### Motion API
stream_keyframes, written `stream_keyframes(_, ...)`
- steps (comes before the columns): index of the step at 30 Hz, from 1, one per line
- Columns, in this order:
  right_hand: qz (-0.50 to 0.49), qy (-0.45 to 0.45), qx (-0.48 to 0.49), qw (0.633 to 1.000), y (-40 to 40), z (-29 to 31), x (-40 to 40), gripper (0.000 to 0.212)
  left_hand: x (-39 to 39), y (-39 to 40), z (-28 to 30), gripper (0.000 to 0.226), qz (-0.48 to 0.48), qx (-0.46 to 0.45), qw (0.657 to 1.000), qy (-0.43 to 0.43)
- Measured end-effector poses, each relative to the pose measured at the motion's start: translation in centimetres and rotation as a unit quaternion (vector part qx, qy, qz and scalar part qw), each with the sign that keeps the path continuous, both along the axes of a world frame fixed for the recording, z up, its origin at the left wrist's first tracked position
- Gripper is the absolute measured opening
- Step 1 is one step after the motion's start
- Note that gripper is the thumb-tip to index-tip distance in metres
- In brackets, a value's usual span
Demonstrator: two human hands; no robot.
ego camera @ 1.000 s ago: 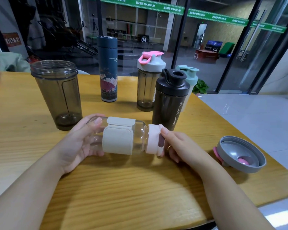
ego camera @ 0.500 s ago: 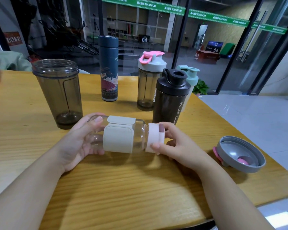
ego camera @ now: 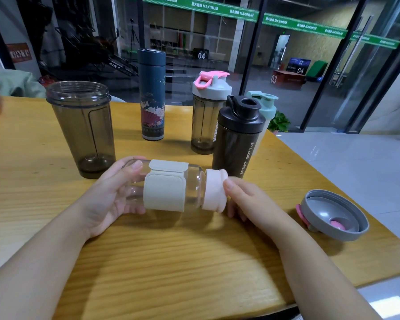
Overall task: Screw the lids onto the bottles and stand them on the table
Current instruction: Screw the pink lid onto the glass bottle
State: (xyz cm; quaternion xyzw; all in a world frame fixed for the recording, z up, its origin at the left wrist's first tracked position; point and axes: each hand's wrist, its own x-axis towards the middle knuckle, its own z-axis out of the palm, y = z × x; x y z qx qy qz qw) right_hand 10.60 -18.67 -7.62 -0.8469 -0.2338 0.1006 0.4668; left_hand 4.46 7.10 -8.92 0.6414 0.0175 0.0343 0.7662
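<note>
Item 1: smoky tumbler [ego camera: 83, 130], upright at the far left of the wooden table [ego camera: 171, 262], mouth open, no lid on it.

Item 2: left hand [ego camera: 106, 195], fingers curled around the base end of the glass bottle [ego camera: 166, 188], thumb on top.

Item 3: the glass bottle, clear, wrapped in a cream sleeve [ego camera: 164, 190], was held lying on its side just above the table near its middle, base to the left, neck to the right.

Item 4: navy flask [ego camera: 151, 93], upright and capped, stood behind the held bottle.

Item 5: pink lid [ego camera: 214, 190], seated on the glass bottle's neck.

Item 6: grey shaker [ego camera: 207, 112] with pink flip cap, upright, lid on.

Item 7: right hand [ego camera: 247, 199], thumb and fingers closed around the pink lid's rim.

Item 8: black sport bottle [ego camera: 238, 139], upright, lid on, just beside the grey shaker.

Item 9: mint-lidded bottle [ego camera: 266, 109], upright, mostly hidden behind the black one.

Item 10: loose grey lid [ego camera: 335, 215], lying upside down near the table's right edge, well apart from the tumbler.
</note>
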Motion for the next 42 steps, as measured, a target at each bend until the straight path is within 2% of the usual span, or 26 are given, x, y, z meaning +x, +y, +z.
stream_keyframes(1,0.014,0.001,0.017,1.000,-0.06,-0.22,0.13,0.052,0.02,0.02,-0.01,0.083,0.002,-0.003,1.000,0.000)
stream_keyframes(3,0.041,-0.012,0.027,0.999,-0.29,-0.60,0.43,0.086,0.03,0.03,-0.04,0.083,0.004,-0.008,1.000,-0.001)
stream_keyframes(5,0.067,-0.038,0.010,0.997,-0.30,-0.66,0.31,0.096,-0.01,0.07,-0.04,0.083,0.003,-0.007,1.000,0.000)
stream_keyframes(8,0.084,-0.045,0.011,0.995,-0.22,-0.55,0.19,0.089,-0.01,0.12,-0.04,0.084,0.003,-0.004,1.000,0.002)
stream_keyframes(16,0.034,-0.001,0.016,0.999,-0.24,-0.95,0.42,0.068,0.12,0.06,-0.09,0.086,-0.001,-0.001,1.000,-0.002)
stream_keyframes(21,0.008,0.008,-0.002,1.000,0.10,-0.30,0.10,0.040,0.06,0.11,-0.02,0.085,-0.007,0.000,1.000,-0.004)
stream_keyframes(25,-0.010,-0.005,-0.024,1.000,0.21,-0.13,0.11,0.062,0.07,0.11,-0.04,0.085,-0.005,0.001,1.000,-0.006)
stream_keyframes(28,-0.007,-0.009,-0.012,1.000,0.21,-0.27,0.12,0.065,0.02,0.12,-0.09,0.082,-0.005,-0.003,1.000,-0.007)
stream_keyframes(30,0.015,0.005,0.028,0.999,0.05,-0.67,0.30,0.067,-0.02,0.11,-0.12,0.079,-0.003,-0.007,1.000,-0.009)
stream_keyframes(33,0.066,-0.023,0.023,0.997,-0.28,-0.99,0.36,0.087,-0.05,0.06,-0.15,0.080,0.001,-0.007,1.000,-0.009)
stream_keyframes(38,0.073,-0.043,0.040,0.996,-0.22,-0.94,0.25,0.077,-0.06,0.12,-0.15,0.084,0.004,-0.002,1.000,-0.007)
stream_keyframes(42,0.040,0.002,0.043,0.998,-0.11,-0.99,0.27,0.052,-0.10,0.14,-0.13,0.086,0.002,0.001,1.000,-0.008)
